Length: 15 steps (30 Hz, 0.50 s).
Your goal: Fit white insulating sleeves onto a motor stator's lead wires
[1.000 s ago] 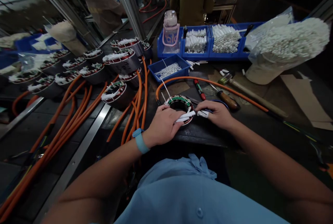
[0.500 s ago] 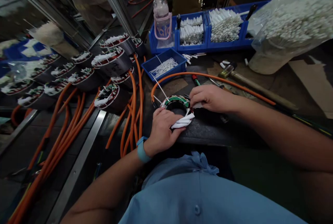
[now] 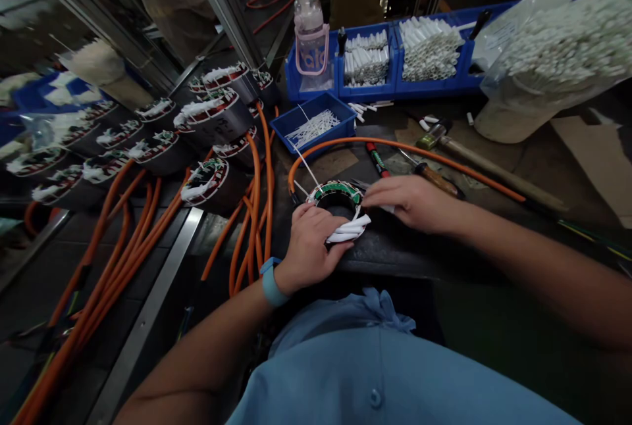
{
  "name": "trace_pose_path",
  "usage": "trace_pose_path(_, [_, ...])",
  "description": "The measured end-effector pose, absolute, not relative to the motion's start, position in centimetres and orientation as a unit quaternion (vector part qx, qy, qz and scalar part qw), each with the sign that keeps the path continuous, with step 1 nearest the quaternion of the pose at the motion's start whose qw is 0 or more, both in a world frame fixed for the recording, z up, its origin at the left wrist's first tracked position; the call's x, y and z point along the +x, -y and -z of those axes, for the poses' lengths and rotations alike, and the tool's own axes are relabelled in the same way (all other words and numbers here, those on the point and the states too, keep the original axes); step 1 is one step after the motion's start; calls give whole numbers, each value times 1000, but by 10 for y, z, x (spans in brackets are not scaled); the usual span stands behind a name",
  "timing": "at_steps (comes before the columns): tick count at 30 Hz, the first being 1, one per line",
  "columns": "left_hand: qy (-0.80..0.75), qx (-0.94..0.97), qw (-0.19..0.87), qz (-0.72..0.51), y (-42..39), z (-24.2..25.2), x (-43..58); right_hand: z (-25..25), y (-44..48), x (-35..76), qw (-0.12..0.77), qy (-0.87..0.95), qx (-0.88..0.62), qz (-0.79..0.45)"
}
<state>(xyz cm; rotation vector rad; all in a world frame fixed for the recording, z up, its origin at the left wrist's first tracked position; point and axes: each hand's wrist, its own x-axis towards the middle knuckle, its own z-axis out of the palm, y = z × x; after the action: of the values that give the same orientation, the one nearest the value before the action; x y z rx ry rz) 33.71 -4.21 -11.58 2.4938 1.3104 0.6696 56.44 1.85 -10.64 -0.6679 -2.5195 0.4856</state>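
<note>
The stator ring [image 3: 337,195] lies on the bench [image 3: 395,250] near its front edge. The left hand [image 3: 311,247] grips its white sleeves [image 3: 349,231]; the right hand [image 3: 412,201], fingers loosely apart, touches its right side.

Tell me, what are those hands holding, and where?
The left hand grips the ring-shaped stator at its near rim, over the white sleeves. The right hand touches its right edge; whether it holds anything cannot be told.
</note>
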Motion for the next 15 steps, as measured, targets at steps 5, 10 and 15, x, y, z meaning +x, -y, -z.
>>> trace_pose_path(5, [-453, 860, 118, -205, 42, 114, 337, 131, 10, 561, 295, 903, -289, -117])
trace_pose_path(10, [-417, 881, 169, -143, 40, 100, 330, 113, -2, 563, 217, 932, -250, -145])
trace_pose_path(15, [-375, 892, 232, -103, 35, 86, 321, 114, -10, 565, 195, 947, -237, -93])
